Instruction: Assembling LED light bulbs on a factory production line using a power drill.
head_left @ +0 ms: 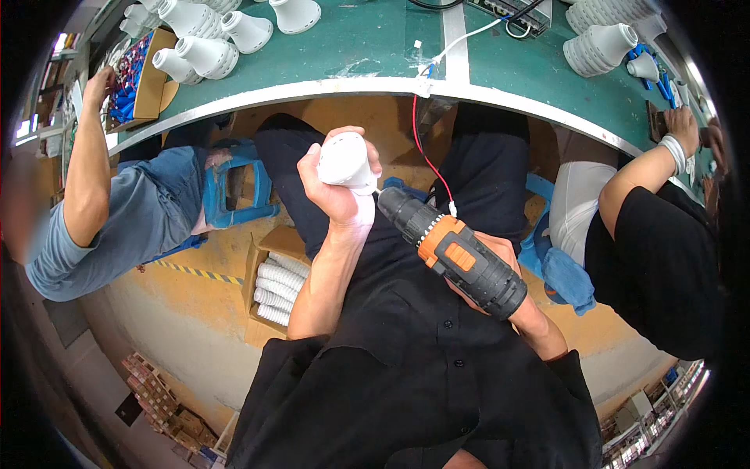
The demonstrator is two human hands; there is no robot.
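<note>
My left hand (337, 191) is closed around a white cone-shaped lamp housing (345, 160), held above my lap short of the bench edge. In my right hand (500, 254) is a black and orange cordless drill (453, 254), gripped from below, so its handle is hidden. The drill points up and left, and its bit (379, 190) reaches the housing's lower right rim. Whether the bit touches a screw there is too small to tell. A red wire (422, 144) with a white connector hangs from the bench edge and passes behind the drill's body.
On the green bench (351, 47) stand stacked white housings (207, 55), with more stacks (600, 48) at the right. A box of blue parts (144, 78) sits at the left. Co-workers sit on both sides of me. A carton of white discs (277, 285) stands beside my left arm.
</note>
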